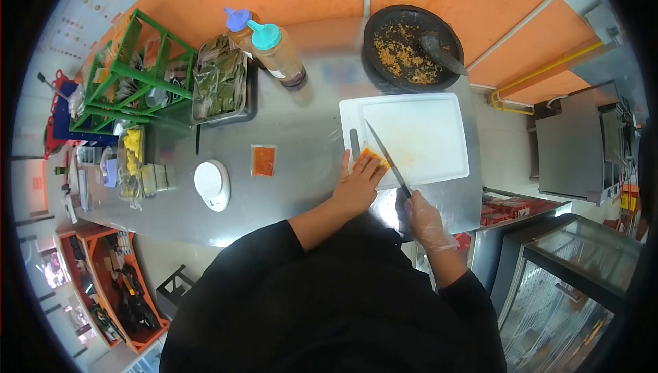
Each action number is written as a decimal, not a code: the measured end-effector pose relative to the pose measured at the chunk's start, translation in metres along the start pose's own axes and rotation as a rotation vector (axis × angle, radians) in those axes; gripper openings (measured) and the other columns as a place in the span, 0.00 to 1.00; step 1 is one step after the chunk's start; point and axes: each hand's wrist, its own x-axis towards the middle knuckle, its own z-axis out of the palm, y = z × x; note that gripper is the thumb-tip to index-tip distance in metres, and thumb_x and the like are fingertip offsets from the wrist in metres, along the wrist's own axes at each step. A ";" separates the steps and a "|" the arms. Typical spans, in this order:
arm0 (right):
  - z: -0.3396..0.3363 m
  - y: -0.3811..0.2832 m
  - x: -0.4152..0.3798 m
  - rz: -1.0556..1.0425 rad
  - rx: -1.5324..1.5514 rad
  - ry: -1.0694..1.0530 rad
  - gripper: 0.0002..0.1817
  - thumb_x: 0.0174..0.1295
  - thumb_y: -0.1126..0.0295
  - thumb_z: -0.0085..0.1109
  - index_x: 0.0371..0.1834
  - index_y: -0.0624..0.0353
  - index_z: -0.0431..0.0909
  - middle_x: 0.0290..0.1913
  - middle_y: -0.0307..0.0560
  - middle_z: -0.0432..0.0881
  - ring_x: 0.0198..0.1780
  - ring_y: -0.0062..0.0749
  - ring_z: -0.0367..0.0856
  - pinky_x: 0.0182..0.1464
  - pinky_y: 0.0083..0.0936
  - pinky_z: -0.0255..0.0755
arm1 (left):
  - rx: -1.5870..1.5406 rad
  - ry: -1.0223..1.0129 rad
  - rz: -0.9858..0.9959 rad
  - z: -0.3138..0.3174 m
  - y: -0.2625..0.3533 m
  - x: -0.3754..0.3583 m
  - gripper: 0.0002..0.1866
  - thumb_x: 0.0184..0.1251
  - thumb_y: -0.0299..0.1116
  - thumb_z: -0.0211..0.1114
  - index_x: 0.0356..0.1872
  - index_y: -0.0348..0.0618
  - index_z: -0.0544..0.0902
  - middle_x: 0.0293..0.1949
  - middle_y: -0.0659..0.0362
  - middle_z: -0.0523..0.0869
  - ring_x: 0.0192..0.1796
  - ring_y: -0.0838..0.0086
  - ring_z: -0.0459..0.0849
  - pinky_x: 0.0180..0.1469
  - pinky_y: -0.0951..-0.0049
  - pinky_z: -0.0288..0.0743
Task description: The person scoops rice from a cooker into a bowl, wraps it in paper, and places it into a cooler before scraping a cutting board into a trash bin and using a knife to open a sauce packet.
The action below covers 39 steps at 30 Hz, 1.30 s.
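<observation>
On the white cutting board [432,133], near its lower left corner, lies an orange packet [374,158]. My bare left hand [358,182] presses on it, fingers over its surface. A clear plastic glove covers my right hand [426,221], which is closed round the handle of a knife [388,157]. The blade points up and left over the board, just right of the packet. Another orange packet [263,160] lies flat on the steel table [301,191], left of the board.
Behind the board stands a black mortar [373,65] with crumbs and a pestle [439,54]. Further left are two squeeze bottles [279,54], a tray of leaves [221,82], a green rack [127,71], a white scale [212,184] and a container with yellow food [131,154].
</observation>
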 end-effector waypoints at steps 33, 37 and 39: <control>-0.024 0.003 0.033 -0.084 -0.372 -0.223 0.09 0.69 0.70 0.47 0.50 0.56 0.67 0.36 0.57 0.84 0.39 0.59 0.85 0.40 0.50 0.78 | 0.107 0.134 0.011 0.002 0.006 -0.002 0.34 0.50 0.35 0.69 0.65 0.50 0.78 0.65 0.61 0.76 0.71 0.67 0.73 0.75 0.35 0.45; -0.032 0.004 0.034 -0.113 -0.401 -0.215 0.09 0.69 0.70 0.47 0.51 0.55 0.67 0.34 0.55 0.84 0.39 0.56 0.86 0.39 0.49 0.77 | 0.132 0.147 0.019 0.002 0.006 -0.002 0.33 0.50 0.35 0.68 0.64 0.50 0.78 0.65 0.60 0.77 0.70 0.67 0.73 0.75 0.35 0.45; -0.040 0.008 0.033 -0.148 -0.363 -0.236 0.10 0.69 0.70 0.48 0.51 0.56 0.67 0.35 0.56 0.85 0.39 0.55 0.86 0.39 0.49 0.78 | 0.100 0.171 0.022 0.001 0.006 -0.002 0.31 0.53 0.34 0.66 0.64 0.48 0.79 0.64 0.59 0.78 0.70 0.65 0.75 0.76 0.35 0.45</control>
